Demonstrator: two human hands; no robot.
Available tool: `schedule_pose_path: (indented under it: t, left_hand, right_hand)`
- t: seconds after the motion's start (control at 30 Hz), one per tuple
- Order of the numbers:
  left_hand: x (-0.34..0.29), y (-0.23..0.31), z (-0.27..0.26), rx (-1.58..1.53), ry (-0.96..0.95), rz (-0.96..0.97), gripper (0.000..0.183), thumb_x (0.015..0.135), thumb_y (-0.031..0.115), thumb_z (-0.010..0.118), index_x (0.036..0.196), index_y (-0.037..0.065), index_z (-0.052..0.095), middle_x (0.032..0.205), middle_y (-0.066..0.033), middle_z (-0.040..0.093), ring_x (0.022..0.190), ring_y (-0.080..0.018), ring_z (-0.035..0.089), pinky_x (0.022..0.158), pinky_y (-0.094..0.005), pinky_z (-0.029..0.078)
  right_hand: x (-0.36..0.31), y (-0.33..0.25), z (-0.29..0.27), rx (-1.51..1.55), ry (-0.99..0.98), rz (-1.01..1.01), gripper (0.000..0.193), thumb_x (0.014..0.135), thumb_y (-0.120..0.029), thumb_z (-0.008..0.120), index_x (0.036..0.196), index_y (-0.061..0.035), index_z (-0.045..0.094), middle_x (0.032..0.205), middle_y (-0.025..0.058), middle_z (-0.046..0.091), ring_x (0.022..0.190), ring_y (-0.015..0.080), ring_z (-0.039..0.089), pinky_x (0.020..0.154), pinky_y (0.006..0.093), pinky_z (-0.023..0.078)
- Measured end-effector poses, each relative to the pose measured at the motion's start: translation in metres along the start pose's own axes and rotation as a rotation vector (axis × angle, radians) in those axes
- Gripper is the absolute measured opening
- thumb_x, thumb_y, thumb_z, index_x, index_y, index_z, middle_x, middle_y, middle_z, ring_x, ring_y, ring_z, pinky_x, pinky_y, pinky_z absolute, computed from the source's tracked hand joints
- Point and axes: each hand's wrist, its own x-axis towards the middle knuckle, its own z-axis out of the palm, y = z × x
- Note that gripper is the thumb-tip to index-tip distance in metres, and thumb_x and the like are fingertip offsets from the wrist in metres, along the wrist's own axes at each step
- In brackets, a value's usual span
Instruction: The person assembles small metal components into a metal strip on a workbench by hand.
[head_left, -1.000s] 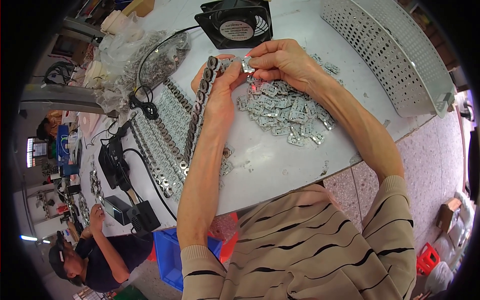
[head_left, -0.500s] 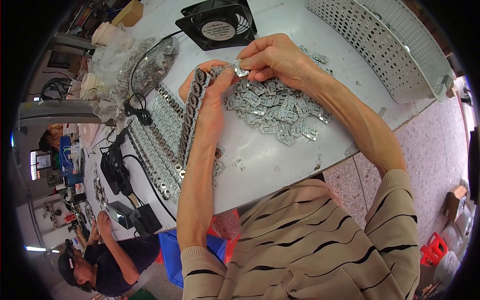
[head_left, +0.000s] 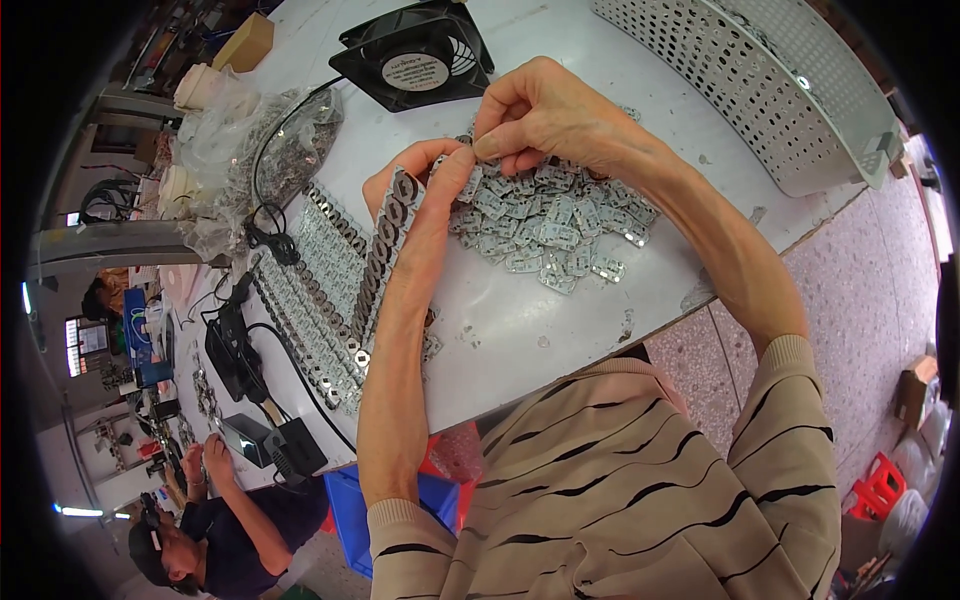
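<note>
My left hand [head_left: 438, 210] is closed round the end of a strip of linked metal pieces [head_left: 384, 235] with dark round rings along its edge. The strip slants down toward me beside my wrist. Thumb and fingers of my right hand [head_left: 548, 118] pinch at my left thumb tip, closed on a small metal plate that is mostly hidden. Under my right hand spreads a pile of loose silvery metal plates [head_left: 560, 225]. Several similar finished-looking strips [head_left: 312, 285] lie side by side on the table, left of my left forearm.
A black fan [head_left: 415, 60] stands at the back, its cable running left. A perforated grey basket [head_left: 740, 90] is at the right. Plastic bags of small parts [head_left: 285, 130] and black power adapters [head_left: 297, 447] lie left. A co-worker [head_left: 235, 530] sits at the lower left.
My right hand has brought the small plate down against my left fingertips, covering most of it. The view has shifted slightly, and the strip's ringed end has turned more toward me.
</note>
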Motion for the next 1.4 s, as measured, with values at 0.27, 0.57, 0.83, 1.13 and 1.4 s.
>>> schedule_pose_path:
  t: [0.27,0.57,0.83,1.13,1.4]
  left_hand:
    - [-0.006,0.008,0.004,0.118,0.066,0.053,0.015,0.077,0.012,0.064,0.084,-0.001,0.063,0.063,0.0032,0.052,0.056,-0.0041,0.040,0.050,-0.0210,0.032]
    - [-0.007,0.008,0.002,0.197,-0.012,-0.074,0.015,0.074,0.011,0.064,0.084,-0.001,0.065,0.064,0.0006,0.055,0.057,-0.0057,0.044,0.052,-0.0199,0.035]
    - [0.001,0.001,0.000,-0.056,0.014,-0.037,0.019,0.076,0.010,0.064,0.091,-0.002,0.065,0.073,-0.0041,0.060,0.061,-0.0097,0.053,0.057,-0.0223,0.045]
    - [0.005,-0.008,-0.012,-0.486,-0.003,-0.053,0.020,0.084,0.008,0.057,0.101,-0.001,0.059,0.081,-0.0043,0.061,0.070,-0.0125,0.060,0.069,-0.0265,0.052]
    - [0.006,-0.012,-0.015,-0.422,0.072,-0.034,0.018,0.082,0.008,0.060,0.098,0.000,0.060,0.081,-0.0056,0.061,0.069,-0.0132,0.060,0.068,-0.0280,0.053]
  right_hand:
    - [0.000,-0.002,0.003,0.063,0.051,0.009,0.010,0.072,-0.009,0.065,0.075,-0.0002,0.062,0.065,0.0038,0.060,0.056,0.0076,0.057,0.051,0.0170,0.047]
    - [0.004,-0.004,-0.015,0.163,0.178,-0.038,0.015,0.079,-0.016,0.063,0.080,-0.0011,0.063,0.072,0.0035,0.061,0.060,0.0066,0.058,0.056,0.0173,0.049]
    - [0.003,-0.001,-0.006,0.254,0.116,-0.012,0.015,0.081,-0.016,0.061,0.084,-0.0012,0.061,0.077,0.0066,0.063,0.064,0.0081,0.060,0.060,0.0182,0.051]
    - [-0.002,0.001,0.013,0.272,0.068,0.001,0.014,0.080,-0.008,0.061,0.084,0.0042,0.059,0.075,0.0107,0.063,0.064,0.0130,0.063,0.059,0.0206,0.053]
    - [-0.002,0.001,0.016,0.256,0.095,-0.010,0.015,0.079,-0.008,0.061,0.087,0.0047,0.059,0.075,0.0110,0.063,0.064,0.0120,0.062,0.059,0.0206,0.053]
